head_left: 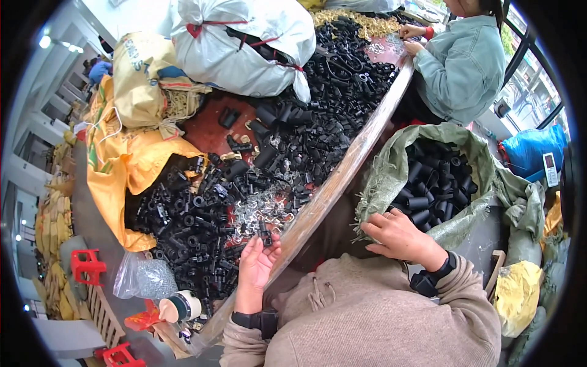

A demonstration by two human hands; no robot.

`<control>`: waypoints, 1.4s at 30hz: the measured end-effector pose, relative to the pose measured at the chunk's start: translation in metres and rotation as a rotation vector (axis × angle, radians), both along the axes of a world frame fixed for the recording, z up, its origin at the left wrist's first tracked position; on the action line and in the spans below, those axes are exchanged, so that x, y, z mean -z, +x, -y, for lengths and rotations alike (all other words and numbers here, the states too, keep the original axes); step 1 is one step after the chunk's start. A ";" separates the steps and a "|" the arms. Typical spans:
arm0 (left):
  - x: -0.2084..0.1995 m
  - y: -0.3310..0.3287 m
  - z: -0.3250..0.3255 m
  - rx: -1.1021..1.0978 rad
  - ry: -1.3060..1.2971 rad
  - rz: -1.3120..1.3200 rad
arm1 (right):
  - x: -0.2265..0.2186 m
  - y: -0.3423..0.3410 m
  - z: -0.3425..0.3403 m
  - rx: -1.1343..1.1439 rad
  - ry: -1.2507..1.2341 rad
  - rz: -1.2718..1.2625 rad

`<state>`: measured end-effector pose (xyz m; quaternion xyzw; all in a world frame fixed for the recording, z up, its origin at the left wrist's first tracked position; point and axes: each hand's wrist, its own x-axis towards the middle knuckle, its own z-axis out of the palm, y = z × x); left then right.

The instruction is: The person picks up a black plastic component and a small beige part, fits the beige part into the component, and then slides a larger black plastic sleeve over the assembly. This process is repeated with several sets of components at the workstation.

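My left grip (258, 262) is narrow, pinching a small black plastic fitting (264, 233) over the wood-edged red desk (321, 205), fingertips low on it, probably so its upper part stays visible. The fitting looks stubby and dark. My right grip (405, 237), loosely curled, seemingly empty, is beside a green woven sack (380, 180), its mouth spread, perhaps keeping the black cylinders (419, 203) reachable.

black parts (183, 244), green sack (390, 165), red stool (87, 262)
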<state>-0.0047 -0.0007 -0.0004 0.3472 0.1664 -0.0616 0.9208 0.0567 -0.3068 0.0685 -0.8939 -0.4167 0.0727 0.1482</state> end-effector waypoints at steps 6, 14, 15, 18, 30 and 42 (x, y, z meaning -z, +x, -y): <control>0.002 0.001 0.000 0.015 0.110 0.077 | -0.011 0.012 -0.031 -0.195 -0.103 0.143; 0.015 -0.007 -0.007 -0.050 -0.017 0.164 | 0.115 0.020 -0.133 -0.654 -0.408 -0.146; 0.015 -0.005 -0.006 -0.040 -0.020 0.163 | 0.158 0.015 -0.147 -0.735 -0.475 -0.116; 0.016 -0.010 -0.005 -0.058 -0.020 0.166 | 0.214 0.011 -0.178 -0.932 -0.616 -0.040; 0.020 -0.008 -0.010 -0.313 0.048 0.125 | 0.295 -0.013 -0.218 -1.008 -0.419 -0.251; 0.004 -0.004 -0.016 -0.113 -0.106 -0.047 | 0.345 -0.153 -0.252 -0.939 -0.403 -0.690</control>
